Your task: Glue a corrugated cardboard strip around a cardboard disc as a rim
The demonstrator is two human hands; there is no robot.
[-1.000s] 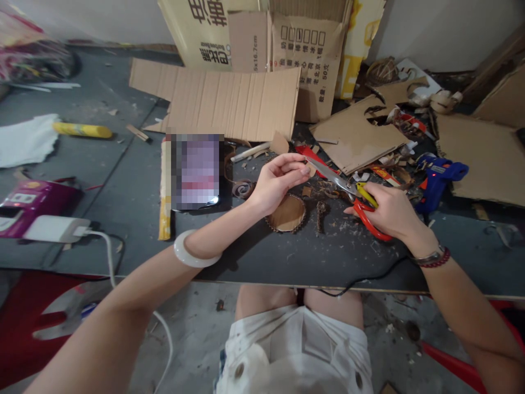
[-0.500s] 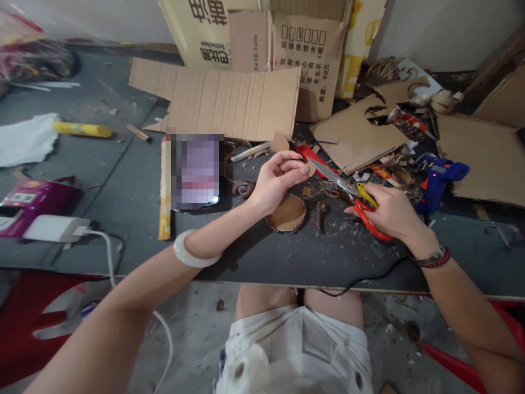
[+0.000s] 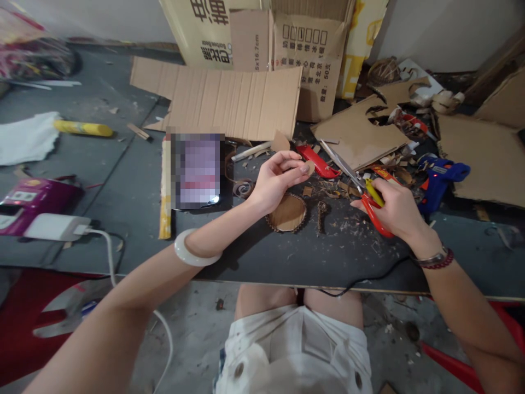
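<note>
Between the thumb and fingers of my left hand (image 3: 275, 180) is a small rounded cardboard piece (image 3: 310, 167). My right hand (image 3: 396, 210) is closed on scissors with red and yellow handles (image 3: 374, 212); their blades point up and to the left, a little right of the cardboard piece and apart from it. A red cutter (image 3: 318, 161) lies on the table behind the hands. Below my left hand is a round cardboard disc (image 3: 288, 213) with a dark braided edge. Just right of the disc rests a short dark twisted piece (image 3: 322, 216).
A phone (image 3: 199, 172) with a blurred screen lies left of my left hand. Corrugated cardboard (image 3: 233, 101) is behind it. Right of my right hand is a blue glue gun (image 3: 441, 178), with more cardboard (image 3: 484, 158) beyond. A purple device (image 3: 41, 202) sits far left.
My right hand has drawn the scissors slightly right, away from the small cardboard piece, uncovering more of the red cutter. My left hand has barely moved.
</note>
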